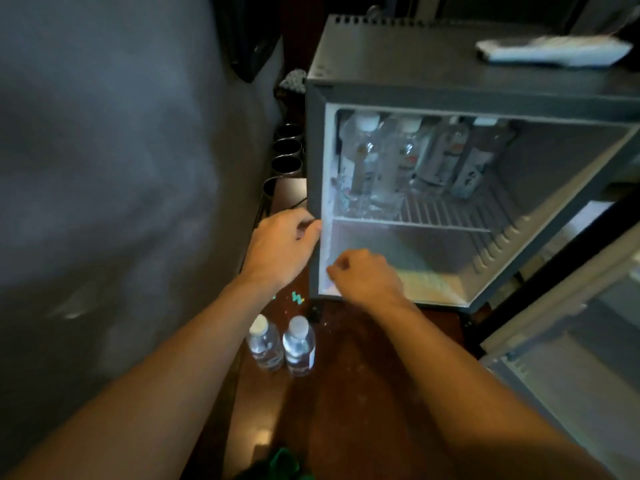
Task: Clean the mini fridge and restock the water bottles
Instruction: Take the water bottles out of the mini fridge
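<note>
The grey mini fridge (398,57) stands open ahead of me, its door (568,341) swung out to the right. Several water bottles (388,164) stand on its upper wire shelf (446,216); the lower compartment holds nothing I can see. My left hand (280,251) grips the fridge's left front edge. My right hand (363,275) is closed and pressed against the inner left wall near the bottom; whether it holds a cloth is hidden. Two more water bottles (280,344) stand on the brown floor in front.
A white remote control (554,50) lies on top of the fridge. A row of dark cups (285,157) sits to the left of the fridge beside a grey wall. Something green (284,462) shows at the bottom edge.
</note>
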Demonstrator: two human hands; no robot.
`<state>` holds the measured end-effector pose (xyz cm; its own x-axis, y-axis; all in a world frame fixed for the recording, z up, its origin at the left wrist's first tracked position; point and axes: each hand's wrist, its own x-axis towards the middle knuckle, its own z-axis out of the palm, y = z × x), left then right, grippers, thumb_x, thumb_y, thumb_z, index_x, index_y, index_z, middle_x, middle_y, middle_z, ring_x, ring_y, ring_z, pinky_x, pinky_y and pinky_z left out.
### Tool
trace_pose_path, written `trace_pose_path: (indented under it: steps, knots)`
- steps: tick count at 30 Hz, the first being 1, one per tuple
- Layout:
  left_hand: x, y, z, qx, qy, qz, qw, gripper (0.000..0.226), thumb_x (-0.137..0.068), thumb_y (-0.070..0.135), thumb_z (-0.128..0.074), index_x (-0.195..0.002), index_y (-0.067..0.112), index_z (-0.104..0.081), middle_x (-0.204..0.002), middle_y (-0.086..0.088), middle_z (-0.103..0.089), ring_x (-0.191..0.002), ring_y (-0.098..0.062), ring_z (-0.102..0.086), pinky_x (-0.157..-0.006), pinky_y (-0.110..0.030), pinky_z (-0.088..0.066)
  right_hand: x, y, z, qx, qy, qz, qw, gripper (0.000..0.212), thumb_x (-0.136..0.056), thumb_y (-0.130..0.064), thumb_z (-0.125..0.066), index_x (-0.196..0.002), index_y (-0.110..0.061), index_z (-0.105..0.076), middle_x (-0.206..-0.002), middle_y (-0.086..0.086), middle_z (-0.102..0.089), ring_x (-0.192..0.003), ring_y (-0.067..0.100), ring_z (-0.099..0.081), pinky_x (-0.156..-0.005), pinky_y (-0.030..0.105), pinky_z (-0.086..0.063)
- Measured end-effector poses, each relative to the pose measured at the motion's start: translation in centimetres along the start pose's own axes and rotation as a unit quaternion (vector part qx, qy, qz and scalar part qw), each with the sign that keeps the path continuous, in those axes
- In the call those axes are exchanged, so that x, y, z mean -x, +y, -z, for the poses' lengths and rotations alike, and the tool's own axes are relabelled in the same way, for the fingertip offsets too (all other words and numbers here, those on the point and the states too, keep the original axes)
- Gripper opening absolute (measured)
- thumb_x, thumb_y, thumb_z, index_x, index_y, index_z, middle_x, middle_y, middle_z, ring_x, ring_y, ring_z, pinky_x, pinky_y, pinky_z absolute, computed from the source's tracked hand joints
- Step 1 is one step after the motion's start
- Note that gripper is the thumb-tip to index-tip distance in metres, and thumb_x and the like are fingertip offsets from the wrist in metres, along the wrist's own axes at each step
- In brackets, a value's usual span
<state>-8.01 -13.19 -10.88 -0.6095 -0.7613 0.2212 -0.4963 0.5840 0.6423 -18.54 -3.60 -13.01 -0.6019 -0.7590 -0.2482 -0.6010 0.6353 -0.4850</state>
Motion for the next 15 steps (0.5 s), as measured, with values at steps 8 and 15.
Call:
trace_pose_path:
  steps: [8, 15]
  knots:
    - [-8.4, 8.9, -2.6, 0.075, 0.024, 0.042, 0.996, 0.047, -0.085, 0.029, -0.065, -0.126, 0.013, -0.050, -0.125, -0.011, -0.060, -0.117, -0.028, -0.056, -0.097, -0.038, -0.047, -4.7, 0.6, 11.1, -0.163, 0.266, 0.046, 0.949, 0.052, -0.089, -0.034, -0.058, -0.134, -0.013, -0.044, -0.136, 0.010, -0.050, -0.125, 0.031, -0.046, -0.100, 0.041, -0.041]
    - [-12.3, 10.0, -4.5, 0.036, 0.058, 0.083, 0.994, 0.030, -0.096, 0.027, -0.053, -0.121, 0.010, -0.052, -0.111, -0.013, -0.060, -0.109, -0.030, -0.058, -0.077, -0.028, -0.039, -9.7, 0.3, 11.8, -0.199, 0.215, 0.041, 0.955, 0.038, -0.092, -0.033, -0.057, -0.119, -0.007, -0.053, -0.120, 0.018, -0.059, -0.111, 0.037, -0.055, -0.092, 0.044, -0.048]
